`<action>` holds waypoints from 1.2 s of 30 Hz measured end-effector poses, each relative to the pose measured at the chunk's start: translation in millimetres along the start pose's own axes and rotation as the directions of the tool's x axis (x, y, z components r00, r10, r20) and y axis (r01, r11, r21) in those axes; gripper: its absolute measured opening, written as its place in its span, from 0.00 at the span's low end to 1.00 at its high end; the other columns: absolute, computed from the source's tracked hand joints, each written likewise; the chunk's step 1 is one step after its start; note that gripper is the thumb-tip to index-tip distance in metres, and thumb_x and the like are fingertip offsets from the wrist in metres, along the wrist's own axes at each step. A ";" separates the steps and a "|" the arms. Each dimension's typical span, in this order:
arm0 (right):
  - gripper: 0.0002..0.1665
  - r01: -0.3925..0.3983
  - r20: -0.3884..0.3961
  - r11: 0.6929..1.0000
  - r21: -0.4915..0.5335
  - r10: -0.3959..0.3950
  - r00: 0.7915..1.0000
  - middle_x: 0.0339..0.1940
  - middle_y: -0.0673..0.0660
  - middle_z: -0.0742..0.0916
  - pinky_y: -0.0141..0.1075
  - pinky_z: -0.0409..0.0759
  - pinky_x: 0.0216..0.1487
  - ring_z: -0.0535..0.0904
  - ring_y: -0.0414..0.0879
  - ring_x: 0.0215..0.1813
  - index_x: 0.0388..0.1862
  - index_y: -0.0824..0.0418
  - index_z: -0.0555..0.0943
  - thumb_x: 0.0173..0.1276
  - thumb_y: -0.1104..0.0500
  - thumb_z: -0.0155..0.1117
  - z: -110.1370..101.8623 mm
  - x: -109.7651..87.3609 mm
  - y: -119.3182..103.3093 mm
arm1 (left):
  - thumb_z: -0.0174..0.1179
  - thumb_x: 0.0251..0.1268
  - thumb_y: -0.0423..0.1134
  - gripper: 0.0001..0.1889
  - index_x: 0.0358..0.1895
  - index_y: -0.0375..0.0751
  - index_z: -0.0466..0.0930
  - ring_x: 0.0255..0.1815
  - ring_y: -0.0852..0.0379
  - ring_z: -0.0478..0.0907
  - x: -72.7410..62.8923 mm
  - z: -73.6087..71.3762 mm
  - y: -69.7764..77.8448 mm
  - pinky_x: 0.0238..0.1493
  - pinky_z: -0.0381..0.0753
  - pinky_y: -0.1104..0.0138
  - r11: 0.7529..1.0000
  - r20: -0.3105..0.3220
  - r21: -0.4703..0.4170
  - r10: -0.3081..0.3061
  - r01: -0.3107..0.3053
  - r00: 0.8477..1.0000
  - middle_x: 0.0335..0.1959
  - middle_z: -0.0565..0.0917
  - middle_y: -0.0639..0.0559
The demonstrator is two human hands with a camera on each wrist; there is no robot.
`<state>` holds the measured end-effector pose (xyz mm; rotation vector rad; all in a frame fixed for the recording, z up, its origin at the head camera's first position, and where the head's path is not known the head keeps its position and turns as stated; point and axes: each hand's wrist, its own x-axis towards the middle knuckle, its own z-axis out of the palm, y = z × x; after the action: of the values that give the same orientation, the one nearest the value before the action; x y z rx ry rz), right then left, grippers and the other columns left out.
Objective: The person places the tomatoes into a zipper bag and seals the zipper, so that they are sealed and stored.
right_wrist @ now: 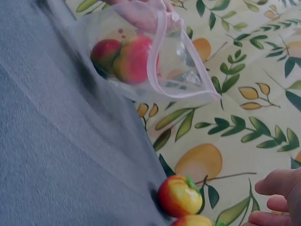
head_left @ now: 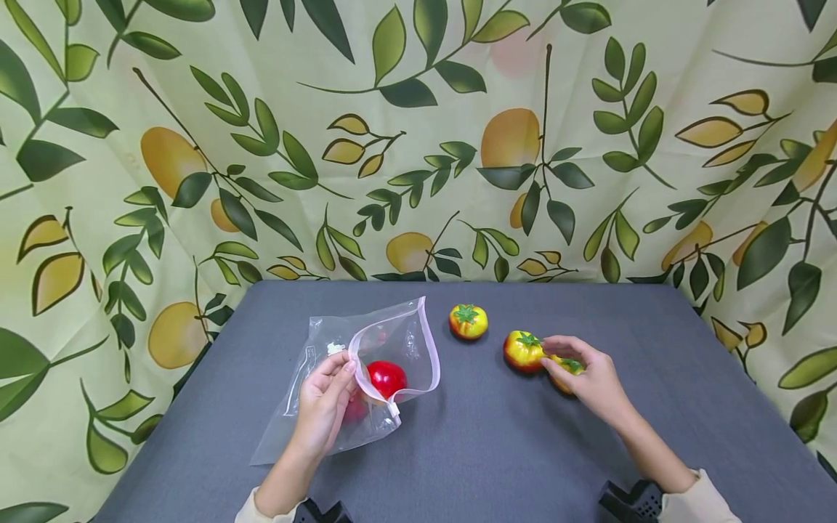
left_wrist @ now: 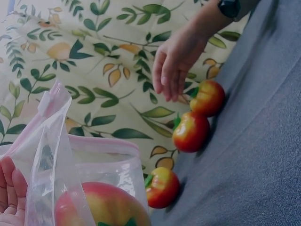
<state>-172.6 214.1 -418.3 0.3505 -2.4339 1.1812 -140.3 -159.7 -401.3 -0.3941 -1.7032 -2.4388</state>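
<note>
My left hand [head_left: 325, 401] pinches the rim of a clear zip bag [head_left: 408, 349] with a pink-edged mouth, which gapes toward the right. Inside the bag lie a glossy red fruit [head_left: 387, 378] and, seen through the plastic in the right wrist view, a smaller red one [right_wrist: 104, 55]. My right hand [head_left: 586, 375] is over the rightmost yellow-red tomato [head_left: 567, 367], partly covering it in the head view; its fingers look relaxed and slightly bent. Just left of that one sits a second tomato [head_left: 523, 351], close against it.
A third yellow-red tomato [head_left: 468, 322] with a green leafy top stands farther back, between the bag and the pair. Everything rests on a grey cloth-covered table [head_left: 471, 450]. Behind it hangs a leaf-and-fruit patterned curtain [head_left: 431, 218].
</note>
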 end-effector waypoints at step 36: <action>0.23 -0.138 0.013 0.981 -0.137 0.141 0.990 0.46 0.64 0.87 0.24 0.72 0.47 0.66 0.11 0.43 0.51 0.65 0.80 0.57 0.59 0.73 -25.8 -3.2 35.1 | 0.45 0.71 0.26 0.14 0.43 0.48 0.78 0.36 0.69 0.78 0.5 2.3 0.0 0.44 0.81 0.78 1.000 -0.007 0.014 -0.008 0.008 1.000 0.35 0.80 0.61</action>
<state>-177.0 256.0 -429.6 0.1558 -2.5783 1.0639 -140.5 -157.5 -400.4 -0.3774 -1.7211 -2.4293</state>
